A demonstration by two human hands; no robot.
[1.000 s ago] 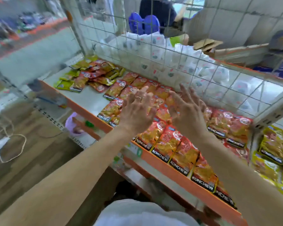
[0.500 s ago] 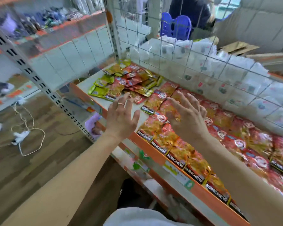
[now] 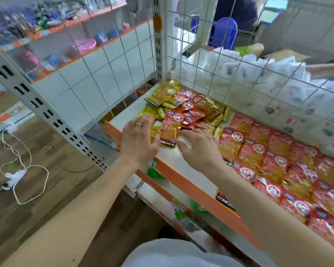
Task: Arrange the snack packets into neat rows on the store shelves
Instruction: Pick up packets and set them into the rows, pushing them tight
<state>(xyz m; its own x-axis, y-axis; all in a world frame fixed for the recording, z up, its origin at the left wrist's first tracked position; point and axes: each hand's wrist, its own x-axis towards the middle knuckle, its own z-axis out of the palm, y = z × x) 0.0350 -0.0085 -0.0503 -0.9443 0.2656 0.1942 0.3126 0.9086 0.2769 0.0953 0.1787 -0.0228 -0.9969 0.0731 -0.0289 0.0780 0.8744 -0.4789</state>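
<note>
Nearest, both bare forearms reach over the orange front lip of the shelf [image 3: 191,186], with a lower shelf [image 3: 181,207] holding blurred green items under it; left hand [image 3: 138,140], ring on one finger, is palm down at the near left corner, fingers fairly straight and close together, resting on the yellow packets at the heap's near edge and against the left side of a red packet [image 3: 169,132] that lies label end toward the person; its thumb sits by that packet's bottom corner, cannot tell if it pinches, too blurred; right hand [image 3: 199,149] is palm down over bare shelf, fingers spread and relaxed, holding nothing, tips at or just short of the heap; to its right neat rows [image 3: 278,162] of red packets already cover the shelf, overlapping like tiles; beyond the hands the loose heap [image 3: 187,105] of red and yellow packets sits jumbled in the far left corner against the wire mesh [image 3: 216,60]; judgement: packets look light, flat, soft foil, slippery on each other, contents probably crumbly so no squeezing, best taken by a sealed edge or slid flat under the palm; behind the mesh white bags [image 3: 258,74], further off a blue chair [image 3: 223,33]; cord [image 3: 23,170] on the floor far left
</note>
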